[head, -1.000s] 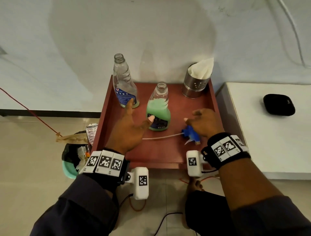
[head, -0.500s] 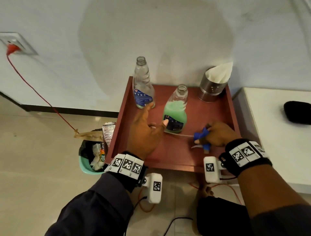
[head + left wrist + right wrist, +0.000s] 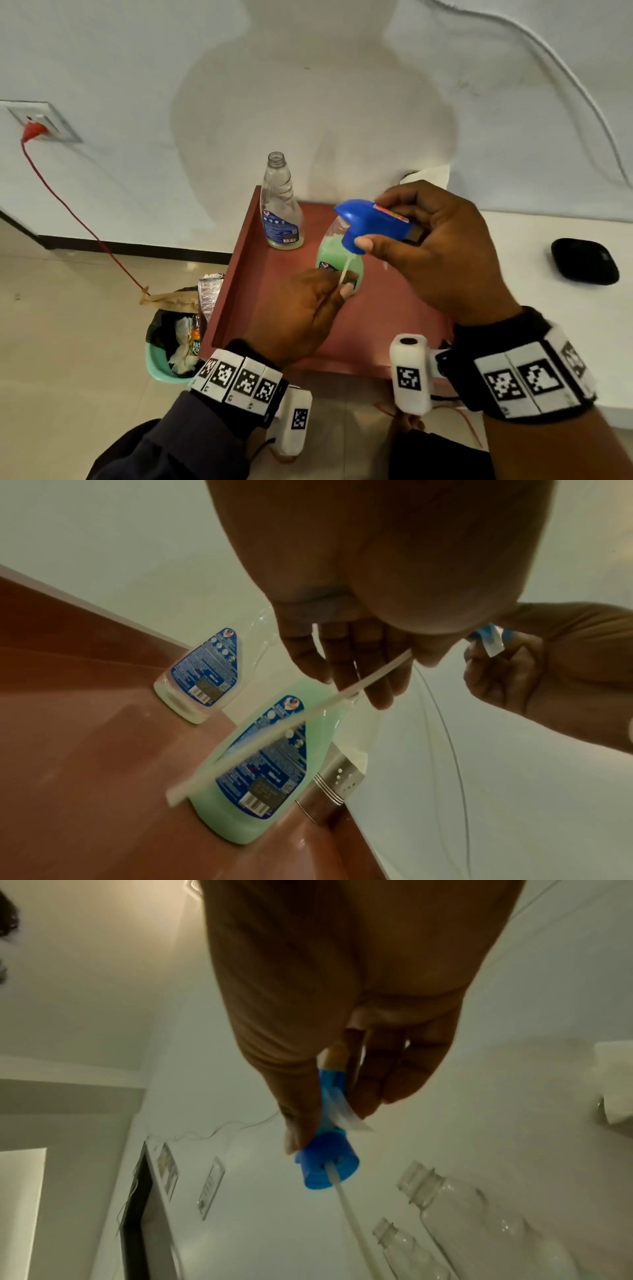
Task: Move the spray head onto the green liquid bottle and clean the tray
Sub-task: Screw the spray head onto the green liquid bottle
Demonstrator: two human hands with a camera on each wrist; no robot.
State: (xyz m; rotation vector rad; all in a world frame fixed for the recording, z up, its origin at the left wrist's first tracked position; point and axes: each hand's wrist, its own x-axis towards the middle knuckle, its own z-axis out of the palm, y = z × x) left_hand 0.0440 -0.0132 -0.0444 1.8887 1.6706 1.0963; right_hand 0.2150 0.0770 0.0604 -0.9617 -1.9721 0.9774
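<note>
My right hand [image 3: 372, 222] grips the blue spray head [image 3: 368, 219] and holds it up over the neck of the green liquid bottle [image 3: 337, 258], which stands on the red-brown tray [image 3: 239, 274]. Its white dip tube [image 3: 345, 270] hangs down in front of the bottle. The thumb and fingers of my left hand [image 3: 339, 284] pinch that tube low down. In the left wrist view the tube [image 3: 274, 729] slants across the green bottle [image 3: 240, 804]. The right wrist view shows the spray head's collar [image 3: 329, 1167] with the tube [image 3: 352, 1218] coming out of it.
An empty clear bottle [image 3: 281, 212] stands at the tray's back left. A steel holder with tissue [image 3: 330, 788] sits behind the green bottle. Left of the tray on the floor are a full bin [image 3: 171, 346] and a red cord [image 3: 85, 226]. A black case [image 3: 584, 262] lies on the white table.
My right hand has lifted the spray head off the tray to above the green bottle's neck. My left hand left the bottle's side and took hold of the hanging tube.
</note>
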